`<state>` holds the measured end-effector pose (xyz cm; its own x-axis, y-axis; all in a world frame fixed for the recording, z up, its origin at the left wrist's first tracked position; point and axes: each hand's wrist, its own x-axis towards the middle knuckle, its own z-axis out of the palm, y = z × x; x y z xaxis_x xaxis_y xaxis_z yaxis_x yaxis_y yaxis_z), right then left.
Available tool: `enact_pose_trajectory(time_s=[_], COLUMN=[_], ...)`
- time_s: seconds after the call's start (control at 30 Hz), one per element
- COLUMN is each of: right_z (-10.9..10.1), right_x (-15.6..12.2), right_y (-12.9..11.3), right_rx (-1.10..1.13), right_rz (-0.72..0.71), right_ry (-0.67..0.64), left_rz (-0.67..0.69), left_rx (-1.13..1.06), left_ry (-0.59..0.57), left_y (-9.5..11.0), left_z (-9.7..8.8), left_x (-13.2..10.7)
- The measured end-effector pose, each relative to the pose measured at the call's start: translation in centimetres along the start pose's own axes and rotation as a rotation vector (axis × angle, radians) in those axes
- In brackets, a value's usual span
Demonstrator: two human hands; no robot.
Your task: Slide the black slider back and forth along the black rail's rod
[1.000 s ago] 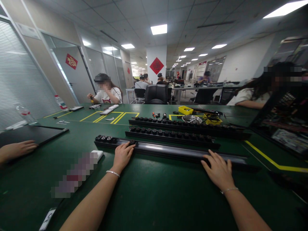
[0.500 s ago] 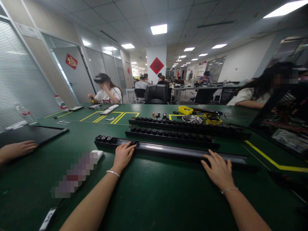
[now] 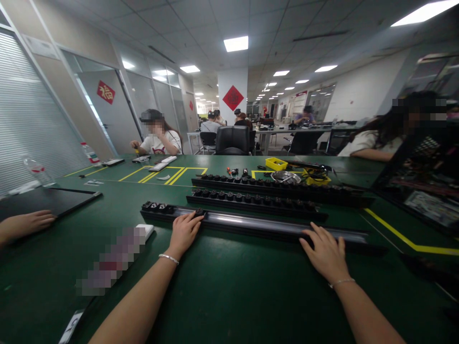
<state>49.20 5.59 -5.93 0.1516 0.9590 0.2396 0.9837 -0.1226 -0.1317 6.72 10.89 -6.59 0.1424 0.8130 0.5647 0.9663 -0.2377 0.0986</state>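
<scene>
A long black rail [image 3: 258,225] with a grey channel lies across the green table [image 3: 229,291] in front of me. Several small black sockets [image 3: 157,207] sit at its left end. My left hand [image 3: 183,232] rests on the rail's near edge, fingers stretched out, fingertips touching one black socket [image 3: 199,212] in the channel. My right hand [image 3: 325,255] lies flat on the rail near its right end, fingers spread. Neither hand grips anything.
Two more black rails [image 3: 251,200] full of sockets lie behind. Yellow bins [image 3: 276,164] and a metal bowl [image 3: 286,177] stand farther back. Another person's hand [image 3: 27,222] rests at the left by a black tray [image 3: 50,198]. A white block [image 3: 145,231] lies near my left arm. Other people sit around the tables.
</scene>
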Motion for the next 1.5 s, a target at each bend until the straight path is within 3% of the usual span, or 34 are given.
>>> enact_pose_trajectory(time_s=[1.5], right_z=[0.2], right_x=[0.05], right_y=[0.18], right_rx=[-0.001], right_rz=[-0.007], right_ry=[0.011], left_rz=[0.087], left_rx=[-0.017], left_ry=[-0.069], left_y=[0.83], left_z=[-0.63], left_x=[-0.12])
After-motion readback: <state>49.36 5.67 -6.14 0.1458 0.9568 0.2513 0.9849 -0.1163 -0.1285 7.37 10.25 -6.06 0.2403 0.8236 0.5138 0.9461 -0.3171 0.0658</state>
